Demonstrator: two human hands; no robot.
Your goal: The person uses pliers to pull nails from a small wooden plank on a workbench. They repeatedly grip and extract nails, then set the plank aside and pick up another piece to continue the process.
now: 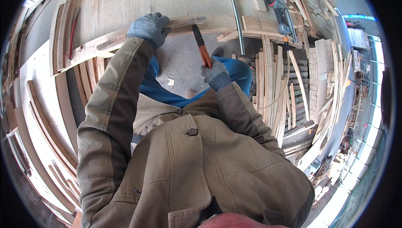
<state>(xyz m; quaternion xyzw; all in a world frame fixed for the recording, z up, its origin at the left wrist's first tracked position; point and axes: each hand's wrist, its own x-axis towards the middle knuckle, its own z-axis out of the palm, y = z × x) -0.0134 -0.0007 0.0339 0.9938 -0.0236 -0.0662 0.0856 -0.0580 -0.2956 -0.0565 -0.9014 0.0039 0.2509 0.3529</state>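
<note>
My left hand (148, 29), in a grey knit glove, is closed on a narrow wooden strip (186, 22) at the near edge of the wooden workbench (125, 2). Below and right of it, my right hand (215, 73), also gloved, grips the orange handles of pincers (202, 48). Their black head points up and meets the strip near its right end. Whether the jaws hold a nail is too small to tell. A metal hammer (235, 12) lies on the bench to the right, its handle reaching past the near edge.
A power tool (278, 14) with an orange hose fitting lies at the bench's right. A thin red bar (73, 33) rests on the left. Stacked wooden slats (270, 81) stand lower right, and long boards (46, 115) lie at left. Debris dots the floor (180, 58).
</note>
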